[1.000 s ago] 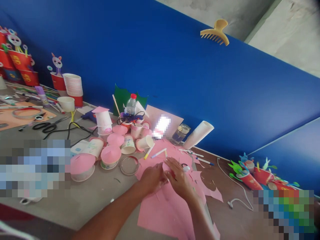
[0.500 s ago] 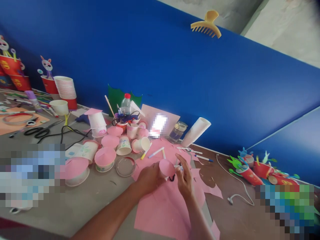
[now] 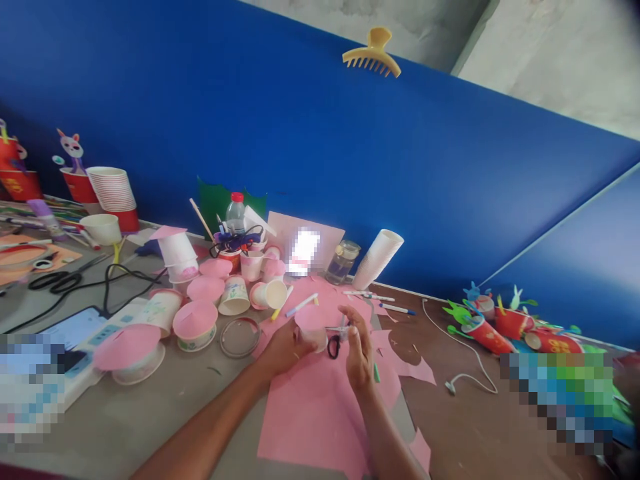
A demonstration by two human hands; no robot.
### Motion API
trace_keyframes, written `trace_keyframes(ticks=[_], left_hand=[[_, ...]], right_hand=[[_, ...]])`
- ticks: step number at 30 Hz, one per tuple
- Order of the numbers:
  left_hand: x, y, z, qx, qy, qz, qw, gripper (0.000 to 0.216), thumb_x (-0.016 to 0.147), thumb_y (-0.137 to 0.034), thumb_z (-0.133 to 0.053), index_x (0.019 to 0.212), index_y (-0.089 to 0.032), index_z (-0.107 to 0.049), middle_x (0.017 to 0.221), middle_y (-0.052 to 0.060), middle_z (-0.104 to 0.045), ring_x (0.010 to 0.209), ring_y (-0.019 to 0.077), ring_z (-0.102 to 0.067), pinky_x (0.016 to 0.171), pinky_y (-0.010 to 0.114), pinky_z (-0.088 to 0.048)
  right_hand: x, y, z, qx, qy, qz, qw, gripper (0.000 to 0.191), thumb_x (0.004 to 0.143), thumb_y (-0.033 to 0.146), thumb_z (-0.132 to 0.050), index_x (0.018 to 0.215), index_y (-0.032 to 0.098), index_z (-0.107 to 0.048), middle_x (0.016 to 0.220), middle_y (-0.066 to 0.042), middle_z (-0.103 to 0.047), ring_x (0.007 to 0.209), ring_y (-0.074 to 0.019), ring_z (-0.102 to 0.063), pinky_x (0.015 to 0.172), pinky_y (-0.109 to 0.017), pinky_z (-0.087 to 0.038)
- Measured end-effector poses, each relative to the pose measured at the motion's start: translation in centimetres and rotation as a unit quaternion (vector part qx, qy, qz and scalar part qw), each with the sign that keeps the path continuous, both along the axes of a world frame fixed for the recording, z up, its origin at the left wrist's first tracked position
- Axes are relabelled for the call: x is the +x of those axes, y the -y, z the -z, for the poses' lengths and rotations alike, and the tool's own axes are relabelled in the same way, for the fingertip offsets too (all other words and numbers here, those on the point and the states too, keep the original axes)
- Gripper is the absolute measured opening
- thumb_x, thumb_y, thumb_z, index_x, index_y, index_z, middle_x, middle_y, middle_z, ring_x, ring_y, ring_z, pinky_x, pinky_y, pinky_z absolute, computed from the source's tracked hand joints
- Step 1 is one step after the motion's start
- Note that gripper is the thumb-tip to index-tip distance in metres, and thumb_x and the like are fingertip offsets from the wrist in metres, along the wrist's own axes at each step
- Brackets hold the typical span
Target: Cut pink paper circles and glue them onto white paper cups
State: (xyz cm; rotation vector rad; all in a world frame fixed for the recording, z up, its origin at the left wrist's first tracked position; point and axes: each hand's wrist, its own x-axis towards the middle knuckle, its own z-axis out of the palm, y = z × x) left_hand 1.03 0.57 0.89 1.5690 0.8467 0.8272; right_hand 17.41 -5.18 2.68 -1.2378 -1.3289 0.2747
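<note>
My left hand (image 3: pixel 283 347) is closed round a small pale paper cup (image 3: pixel 314 341) topped with a pink paper disc (image 3: pixel 309 318). To the right of the cup, my right hand (image 3: pixel 359 347) is open, its fingers spread and pointing up. Between the hands shows a pair of scissors (image 3: pixel 333 347) with a black handle, partly hidden, by the right fingers; I cannot make out whether they touch. Beneath both hands lies a large pink paper sheet (image 3: pixel 310 420). Several cups with pink discs, such as one disc-topped cup (image 3: pixel 195 323), stand to the left.
A tape roll (image 3: pixel 240 337) lies left of my left hand. Behind are a glass jar (image 3: pixel 343 262), a leaning cup stack (image 3: pixel 377 259) and a bright phone (image 3: pixel 303 252). Markers (image 3: pixel 301 305) lie on the pink paper. A white cable (image 3: pixel 470 347) runs along the right.
The view has shifted, so most things sit further left. The cup in my left hand is tilted differently, showing more of its side. More of the scissors shows between my hands.
</note>
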Motion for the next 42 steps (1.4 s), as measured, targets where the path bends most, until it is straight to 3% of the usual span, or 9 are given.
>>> trace_keyframes(ticks=[4,6,9,13,18,25,30,35,42], left_hand=[[-0.4,-0.6,-0.6,-0.056,0.058,0.007,0.997,0.045,0.070,-0.037,-0.068,0.108,-0.015,-0.056,0.101,0.008,-0.064,0.087,0.0203,-0.059,0.071,0.028,-0.045],[-0.5,-0.7,-0.9,-0.075,0.069,0.002,0.995,0.047,0.069,-0.043,-0.069,0.104,-0.014,-0.057,0.086,0.004,-0.063,0.072,0.0161,-0.057,0.061,0.025,-0.042],[-0.7,-0.7,-0.9,-0.107,0.105,0.028,0.988,0.047,0.069,-0.054,-0.067,0.091,-0.014,-0.058,0.062,-0.004,-0.050,0.049,0.0075,-0.041,0.046,0.020,-0.029],[-0.9,-0.5,-1.1,-0.183,0.193,0.062,0.962,0.050,0.069,-0.064,-0.062,0.070,-0.016,-0.050,0.054,-0.007,-0.039,0.044,0.0043,-0.031,0.043,0.020,-0.022],[-1.1,-0.2,-1.8,-0.247,0.254,0.088,0.931,0.052,0.068,-0.064,-0.065,0.069,-0.014,-0.050,0.054,-0.006,-0.041,0.043,0.0026,-0.027,0.044,0.020,-0.022],[-1.1,-0.1,-1.5,-0.307,0.296,0.117,0.897,0.047,0.070,-0.060,-0.065,0.071,-0.014,-0.053,0.053,-0.006,-0.044,0.041,0.0024,-0.028,0.046,0.020,-0.025],[-1.1,0.1,-1.3,-0.319,0.294,0.131,0.891,0.047,0.074,-0.061,-0.060,0.074,-0.014,-0.054,0.054,-0.005,-0.047,0.040,0.0024,-0.028,0.045,0.020,-0.024],[-1.3,0.3,-1.1,-0.276,0.257,0.192,0.906,0.047,0.076,-0.059,-0.060,0.071,-0.012,-0.054,0.057,-0.004,-0.044,0.042,0.0022,-0.029,0.045,0.020,-0.021],[-1.6,0.9,-1.4,-0.237,0.203,0.255,0.915,0.046,0.076,-0.058,-0.060,0.077,-0.013,-0.056,0.059,-0.004,-0.042,0.046,0.0041,-0.030,0.046,0.021,-0.022]], right_hand=[[-0.6,0.2,0.4,0.037,-0.004,-0.004,0.999,0.036,0.093,0.039,-0.039,0.123,0.020,-0.049,0.116,-0.011,-0.058,0.110,-0.0254,-0.052,0.094,-0.048,-0.041],[-0.8,0.5,0.3,0.043,0.018,-0.008,0.999,0.037,0.092,0.039,-0.040,0.124,0.020,-0.047,0.115,-0.011,-0.056,0.109,-0.0264,-0.052,0.092,-0.048,-0.041],[-0.9,1.0,-0.2,0.052,0.041,-0.014,0.998,0.038,0.092,0.038,-0.040,0.124,0.020,-0.046,0.115,-0.012,-0.055,0.107,-0.0275,-0.053,0.089,-0.047,-0.043],[-1.3,1.4,-0.7,0.076,0.084,-0.036,0.993,0.034,0.091,0.033,-0.042,0.122,0.020,-0.048,0.115,-0.012,-0.054,0.109,-0.0278,-0.051,0.091,-0.048,-0.041],[-1.8,1.6,-0.7,0.097,0.128,-0.049,0.986,0.034,0.089,0.027,-0.045,0.123,0.021,-0.048,0.114,-0.012,-0.054,0.111,-0.0289,-0.049,0.092,-0.050,-0.041],[-1.8,1.4,-0.9,0.083,0.060,-0.017,0.995,0.030,0.091,0.031,-0.043,0.117,0.021,-0.052,0.112,-0.012,-0.054,0.109,-0.0283,-0.051,0.091,-0.050,-0.040],[-1.9,1.5,-0.8,0.064,0.037,-0.043,0.996,0.036,0.091,0.034,-0.045,0.124,0.021,-0.049,0.121,-0.013,-0.050,0.119,-0.0293,-0.045,0.098,-0.052,-0.037],[-1.7,1.1,-0.5,0.049,-0.057,-0.092,0.993,0.051,0.089,0.046,-0.046,0.135,0.023,-0.039,0.139,-0.013,-0.040,0.132,-0.0306,-0.034,0.106,-0.054,-0.030],[-1.5,0.8,-0.7,0.020,-0.124,-0.172,0.977,0.060,0.086,0.050,-0.050,0.139,0.026,-0.036,0.144,-0.011,-0.038,0.132,-0.0322,-0.036,0.100,-0.053,-0.038]])
